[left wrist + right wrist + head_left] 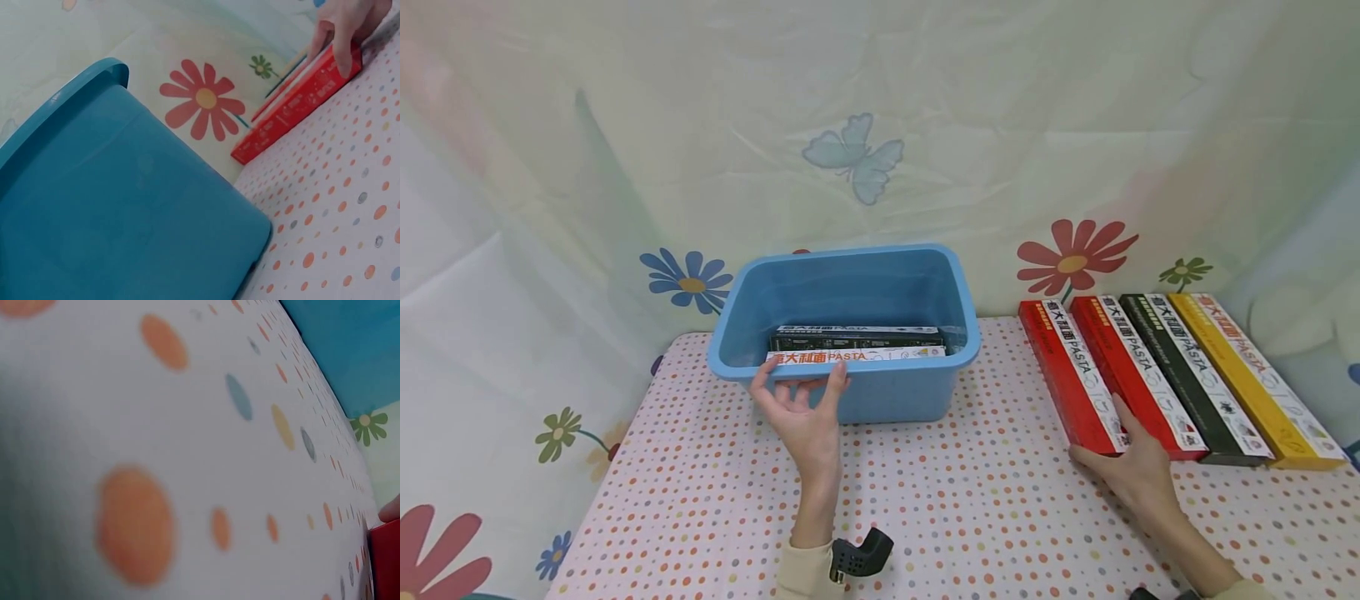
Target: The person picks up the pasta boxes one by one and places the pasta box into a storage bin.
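Seemingly the step is taking the left red box [1070, 375], on the cloth [970, 502] right of the bin [898, 400]; the right hand [1137, 472] grips its near end, the left hand [802, 417] the bin's front rim; the next move calls for a clean lift, probably over that rim; the second red box [1137, 375] crowds the fingers; a black box [1195, 375] and yellow box [1255, 379] lie beyond, two packs [857, 357] inside the bin

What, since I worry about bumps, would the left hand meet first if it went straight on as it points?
Most likely the tub: the left hand is already at its near rim. Exact depth there is hard to judge.
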Motion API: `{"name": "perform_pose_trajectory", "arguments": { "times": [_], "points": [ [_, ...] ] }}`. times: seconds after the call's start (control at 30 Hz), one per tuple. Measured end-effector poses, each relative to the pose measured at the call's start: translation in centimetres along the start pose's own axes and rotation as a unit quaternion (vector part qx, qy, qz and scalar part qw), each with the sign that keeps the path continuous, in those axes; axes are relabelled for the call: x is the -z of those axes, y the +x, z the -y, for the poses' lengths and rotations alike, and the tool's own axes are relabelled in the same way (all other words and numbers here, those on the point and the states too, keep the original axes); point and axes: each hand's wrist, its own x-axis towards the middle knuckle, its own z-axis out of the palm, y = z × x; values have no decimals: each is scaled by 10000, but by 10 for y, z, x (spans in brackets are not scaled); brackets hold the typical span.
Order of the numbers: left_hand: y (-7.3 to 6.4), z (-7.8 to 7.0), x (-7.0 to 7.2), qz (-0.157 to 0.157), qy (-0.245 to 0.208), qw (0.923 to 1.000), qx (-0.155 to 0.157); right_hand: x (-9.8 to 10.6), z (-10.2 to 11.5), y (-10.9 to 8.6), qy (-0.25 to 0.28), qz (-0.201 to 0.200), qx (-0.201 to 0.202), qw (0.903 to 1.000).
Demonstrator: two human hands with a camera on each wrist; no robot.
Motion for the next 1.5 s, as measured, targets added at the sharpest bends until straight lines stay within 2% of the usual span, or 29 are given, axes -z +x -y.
{"name": "perform_pose_trajectory", "arguments": {
  "times": [0.1,0.27,0.5,0.67,0.8,0.97,1.07,1.2,1.37,1.5],
  "points": [
    [0,0,0,-14,-9,10000,3,0,1,0,-16,-144,88,9999],
    [0,-1,-1,-18,-74,10000,31,5,5,-2,157,-159,-39,9997],
    [0,0,0,-11,-86,10000,42,20,10,-9,322,-6,-152,9994],
    [0,0,1,-16,-92,10000,5,36,20,-19,332,-43,-118,9994],
    [-1,-1,1,-25,-105,9999,-13,53,34,-29,401,-69,248,9989],
    [0,-1,-1,-21,-148,9999,26,74,52,-32,425,-61,996,9941],
    [0,0,-1,-14,-143,9999,48,82,65,-25,516,-41,1678,9845],
    [0,0,1,-20,-115,9999,51,88,97,-10,550,188,2566,9648],
    [-1,1,1,-36,-116,9999,36,88,154,12,219,481,3303,9424],
    [-1,1,-1,14,-88,10000,22,86,201,31,139,1055,3704,9228]
  ]
}}
